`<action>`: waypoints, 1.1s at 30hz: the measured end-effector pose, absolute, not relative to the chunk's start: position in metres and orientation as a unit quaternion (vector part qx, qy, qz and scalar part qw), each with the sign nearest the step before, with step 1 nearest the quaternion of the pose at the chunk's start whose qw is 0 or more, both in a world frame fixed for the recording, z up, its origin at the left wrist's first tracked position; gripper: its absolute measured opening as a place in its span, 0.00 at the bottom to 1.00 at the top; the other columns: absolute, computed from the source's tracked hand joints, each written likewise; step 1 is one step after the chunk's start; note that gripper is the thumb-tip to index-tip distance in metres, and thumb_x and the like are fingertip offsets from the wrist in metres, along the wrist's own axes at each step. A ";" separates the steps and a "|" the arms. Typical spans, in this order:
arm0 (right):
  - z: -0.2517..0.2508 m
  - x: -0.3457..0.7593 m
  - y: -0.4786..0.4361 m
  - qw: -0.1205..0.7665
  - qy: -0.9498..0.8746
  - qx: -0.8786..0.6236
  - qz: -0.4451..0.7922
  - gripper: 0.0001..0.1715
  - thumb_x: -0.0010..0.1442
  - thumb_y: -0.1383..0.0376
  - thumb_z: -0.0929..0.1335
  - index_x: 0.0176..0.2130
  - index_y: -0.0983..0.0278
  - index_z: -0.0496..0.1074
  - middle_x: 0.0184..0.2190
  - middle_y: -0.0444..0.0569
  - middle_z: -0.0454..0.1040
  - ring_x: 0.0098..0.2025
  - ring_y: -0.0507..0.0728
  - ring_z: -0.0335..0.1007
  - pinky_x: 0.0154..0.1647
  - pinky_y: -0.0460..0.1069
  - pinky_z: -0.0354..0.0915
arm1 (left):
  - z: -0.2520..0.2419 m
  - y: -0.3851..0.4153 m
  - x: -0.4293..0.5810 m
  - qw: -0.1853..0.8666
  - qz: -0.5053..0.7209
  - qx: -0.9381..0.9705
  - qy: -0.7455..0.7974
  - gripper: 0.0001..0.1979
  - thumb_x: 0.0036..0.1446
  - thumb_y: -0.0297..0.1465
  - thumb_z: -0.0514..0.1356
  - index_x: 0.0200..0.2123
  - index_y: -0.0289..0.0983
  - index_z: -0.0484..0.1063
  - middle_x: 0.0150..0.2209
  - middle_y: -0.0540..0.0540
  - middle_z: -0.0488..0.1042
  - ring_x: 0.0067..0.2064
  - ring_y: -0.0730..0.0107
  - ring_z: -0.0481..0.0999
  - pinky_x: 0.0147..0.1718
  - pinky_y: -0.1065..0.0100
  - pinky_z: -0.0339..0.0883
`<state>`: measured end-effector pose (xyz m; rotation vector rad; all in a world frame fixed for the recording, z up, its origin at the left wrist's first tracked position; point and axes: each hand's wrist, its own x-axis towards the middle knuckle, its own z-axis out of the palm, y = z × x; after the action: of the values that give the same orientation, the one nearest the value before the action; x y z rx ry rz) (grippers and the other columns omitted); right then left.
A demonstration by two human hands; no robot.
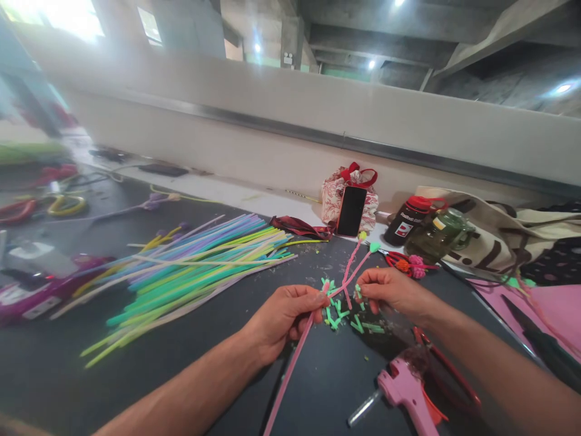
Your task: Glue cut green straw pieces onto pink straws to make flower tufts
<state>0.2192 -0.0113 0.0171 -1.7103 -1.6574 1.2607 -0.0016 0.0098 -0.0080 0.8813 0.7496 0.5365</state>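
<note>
My left hand (290,309) pinches a long pink pipe cleaner (290,369) between thumb and fingers. Its lower end runs down toward the front edge of the view. Beyond the fingertips, pink stems (356,272) cross each other, with a light green tip (374,247) and a yellow-green tip (363,235). To the right, my right hand (393,289) is closed in a pinch on a small green pipe cleaner piece (358,292). Several short green offcuts (336,318) lie on the dark table below and between the hands.
A pink glue gun (402,384) and red-handled pliers (454,369) lie at front right. Bundled colourful pipe cleaners (181,272) spread at left. Behind stand a phone (351,211), a black bottle (406,224), a green jug (436,236) and a tote bag (490,236).
</note>
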 end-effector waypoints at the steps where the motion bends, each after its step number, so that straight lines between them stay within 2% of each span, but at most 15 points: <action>1: 0.018 0.218 -0.012 0.228 -0.594 -0.615 0.465 0.08 0.53 0.63 0.63 0.29 0.66 0.65 0.26 0.44 0.72 0.17 0.45 0.62 0.14 0.40 0.50 | -0.008 0.010 -0.002 0.804 0.250 0.411 0.351 0.10 0.47 0.34 0.61 0.22 0.32 0.68 0.17 0.53 0.66 0.13 0.88 0.55 0.11 0.80 0.40; 10: 0.019 0.207 -0.016 0.233 -0.620 -0.588 0.463 0.06 0.51 0.68 0.64 0.32 0.66 0.69 0.24 0.42 0.71 0.20 0.46 0.62 0.17 0.41 0.53 | -0.007 0.010 -0.002 0.800 0.254 0.412 0.353 0.10 0.45 0.35 0.62 0.23 0.32 0.69 0.17 0.53 0.66 0.13 0.89 0.55 0.11 0.80 0.41; 13: 0.026 0.205 -0.018 0.216 -0.654 -0.572 0.445 0.13 0.48 0.72 0.65 0.36 0.64 0.72 0.28 0.42 0.72 0.23 0.47 0.64 0.22 0.42 0.58 | -0.006 0.010 -0.002 0.801 0.258 0.412 0.348 0.11 0.45 0.35 0.62 0.21 0.32 0.68 0.17 0.53 0.66 0.13 0.89 0.55 0.11 0.81 0.41; 15: 0.031 0.209 -0.016 0.205 -0.683 -0.573 0.405 0.16 0.50 0.71 0.63 0.39 0.62 0.72 0.32 0.43 0.73 0.23 0.47 0.66 0.24 0.42 0.60 | -0.006 0.009 -0.002 0.803 0.260 0.414 0.342 0.11 0.45 0.35 0.62 0.21 0.32 0.68 0.17 0.53 0.65 0.13 0.89 0.54 0.11 0.81 0.40; 17: 0.033 0.217 -0.013 0.187 -0.706 -0.586 0.353 0.15 0.53 0.69 0.61 0.41 0.63 0.71 0.30 0.44 0.74 0.22 0.48 0.67 0.23 0.43 0.61 | -0.006 0.009 -0.002 0.803 0.259 0.414 0.340 0.11 0.46 0.35 0.62 0.22 0.32 0.68 0.17 0.53 0.65 0.12 0.89 0.54 0.11 0.80 0.40; 21: 0.023 0.238 -0.008 0.136 -0.732 -0.609 0.274 0.14 0.54 0.68 0.60 0.36 0.65 0.73 0.26 0.45 0.74 0.20 0.50 0.68 0.22 0.45 0.62 | -0.007 0.010 -0.002 0.801 0.255 0.414 0.350 0.11 0.45 0.35 0.62 0.23 0.32 0.69 0.17 0.53 0.65 0.13 0.89 0.54 0.11 0.81 0.40; 24: 0.011 0.247 -0.009 0.097 -0.766 -0.604 0.196 0.14 0.52 0.71 0.61 0.35 0.63 0.74 0.32 0.48 0.73 0.29 0.54 0.70 0.31 0.47 0.63 | -0.008 0.010 -0.002 0.798 0.254 0.418 0.353 0.11 0.45 0.35 0.63 0.23 0.31 0.70 0.16 0.53 0.65 0.13 0.89 0.54 0.11 0.81 0.40; 27: 0.002 0.247 -0.010 0.057 -0.804 -0.573 0.152 0.17 0.51 0.72 0.62 0.37 0.59 0.74 0.37 0.48 0.72 0.38 0.56 0.69 0.38 0.48 0.60 | -0.009 0.010 -0.002 0.801 0.249 0.415 0.352 0.11 0.45 0.35 0.62 0.23 0.32 0.70 0.17 0.53 0.66 0.13 0.89 0.55 0.11 0.81 0.40; 29: -0.002 0.245 -0.011 0.037 -0.819 -0.553 0.145 0.15 0.52 0.72 0.63 0.37 0.57 0.73 0.37 0.46 0.71 0.37 0.55 0.68 0.37 0.47 0.59 | -0.009 0.011 -0.001 0.803 0.248 0.413 0.351 0.11 0.46 0.36 0.62 0.24 0.32 0.70 0.17 0.53 0.66 0.13 0.89 0.55 0.11 0.81 0.40; 33: -0.007 0.244 -0.010 0.035 -0.817 -0.557 0.142 0.10 0.52 0.71 0.63 0.30 0.60 0.72 0.31 0.44 0.69 0.31 0.53 0.66 0.32 0.47 0.57 | -0.008 0.010 -0.001 0.797 0.253 0.412 0.361 0.11 0.45 0.36 0.62 0.24 0.32 0.70 0.17 0.53 0.66 0.12 0.89 0.55 0.11 0.81 0.41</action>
<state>0.2441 -0.0101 -0.0072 -1.7118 -2.5119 0.4373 -0.0007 0.0104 -0.0084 0.8850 0.7746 0.5429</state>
